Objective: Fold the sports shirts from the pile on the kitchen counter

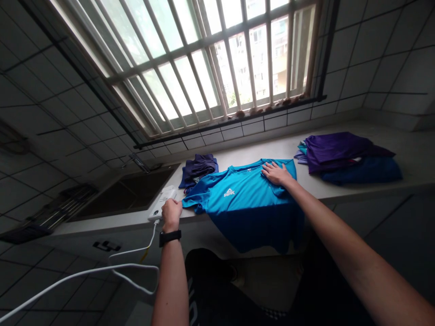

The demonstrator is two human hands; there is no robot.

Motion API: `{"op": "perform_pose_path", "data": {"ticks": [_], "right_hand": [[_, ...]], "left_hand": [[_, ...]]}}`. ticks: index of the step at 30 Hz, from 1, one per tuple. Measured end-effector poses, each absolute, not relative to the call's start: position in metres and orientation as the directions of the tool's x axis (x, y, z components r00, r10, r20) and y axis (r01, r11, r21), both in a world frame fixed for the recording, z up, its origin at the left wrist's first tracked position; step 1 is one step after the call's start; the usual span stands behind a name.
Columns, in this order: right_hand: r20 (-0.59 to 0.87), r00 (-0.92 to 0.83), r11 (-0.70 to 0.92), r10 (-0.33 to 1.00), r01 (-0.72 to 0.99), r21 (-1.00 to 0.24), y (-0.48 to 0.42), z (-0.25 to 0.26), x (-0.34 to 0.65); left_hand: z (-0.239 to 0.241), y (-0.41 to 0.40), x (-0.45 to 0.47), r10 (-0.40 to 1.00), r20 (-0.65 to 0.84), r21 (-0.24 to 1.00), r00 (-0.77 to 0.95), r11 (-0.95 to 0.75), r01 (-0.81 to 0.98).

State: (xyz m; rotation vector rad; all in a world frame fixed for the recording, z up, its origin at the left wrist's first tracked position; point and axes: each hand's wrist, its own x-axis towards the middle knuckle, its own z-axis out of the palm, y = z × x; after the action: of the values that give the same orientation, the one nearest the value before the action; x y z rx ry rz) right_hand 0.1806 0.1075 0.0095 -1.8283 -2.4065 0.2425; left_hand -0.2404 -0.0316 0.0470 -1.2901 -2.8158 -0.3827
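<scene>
A blue T-shirt [238,194] with a white chest logo lies spread over the white counter, its lower part hanging down over the front edge. My left hand [171,213] is closed on the end of the shirt's left sleeve, beside a white power strip [163,201]. Flat on the upper right part of the shirt, near the shoulder, rests my right hand [276,173], its fingers stretched out. A dark wristband is on my left wrist.
Folded dark clothes [200,170] sit behind the left sleeve. A pile with a purple garment [336,147] lies at the right on the counter [258,156]. At the left are a sink [136,188] and a faucet [139,162]. A white cable [84,270] trails from the power strip. A barred window is behind.
</scene>
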Motion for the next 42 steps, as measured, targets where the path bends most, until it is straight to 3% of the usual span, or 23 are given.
{"op": "perform_pose_path", "data": {"ticks": [8,11,14,17,23,26,29,31,33,36,42], "right_hand": [[-0.007,-0.262,0.256,0.965,0.948,-0.188,0.109,0.007,0.181],[-0.017,-0.268,0.26,0.963,0.947,-0.187,0.107,0.01,0.181],[-0.016,-0.263,0.256,0.965,0.948,-0.191,0.105,0.011,0.18],[-0.018,-0.254,0.246,0.967,0.95,-0.193,0.104,0.012,0.18],[-0.03,-0.254,0.244,0.967,0.95,-0.195,0.103,0.014,0.179],[-0.029,-0.257,0.246,0.966,0.949,-0.197,0.103,0.015,0.18],[-0.027,-0.259,0.249,0.966,0.949,-0.191,0.103,0.015,0.18],[-0.031,-0.26,0.249,0.965,0.949,-0.191,0.104,0.014,0.18],[-0.034,-0.261,0.249,0.965,0.949,-0.194,0.104,0.014,0.18],[-0.031,-0.261,0.25,0.965,0.947,-0.199,0.104,0.015,0.18],[-0.011,-0.268,0.261,0.963,0.946,-0.191,0.106,0.011,0.18]], "left_hand": [[0.042,-0.028,-0.225,0.851,-0.015,0.188,-0.525,0.519,0.834],[0.045,-0.029,-0.225,0.841,0.056,0.232,-0.539,0.514,0.826],[0.044,-0.035,-0.235,0.741,0.158,0.312,-0.652,0.589,0.745],[0.038,-0.036,-0.244,0.665,0.195,0.47,-0.721,0.582,0.664],[0.027,-0.022,-0.248,0.664,0.263,0.761,-0.7,0.303,0.574],[0.031,-0.014,-0.238,0.665,0.312,0.807,-0.679,0.191,0.558],[0.04,-0.012,-0.218,0.757,0.402,0.835,-0.515,-0.072,0.546],[0.045,-0.013,-0.203,0.849,0.425,0.842,-0.313,-0.243,0.482],[0.047,-0.015,-0.192,0.886,0.422,0.83,-0.194,-0.292,0.475],[0.047,-0.018,-0.182,0.903,0.399,0.743,-0.161,-0.216,0.633],[0.044,-0.025,-0.173,0.982,0.168,0.463,-0.082,-0.005,0.886]]}}
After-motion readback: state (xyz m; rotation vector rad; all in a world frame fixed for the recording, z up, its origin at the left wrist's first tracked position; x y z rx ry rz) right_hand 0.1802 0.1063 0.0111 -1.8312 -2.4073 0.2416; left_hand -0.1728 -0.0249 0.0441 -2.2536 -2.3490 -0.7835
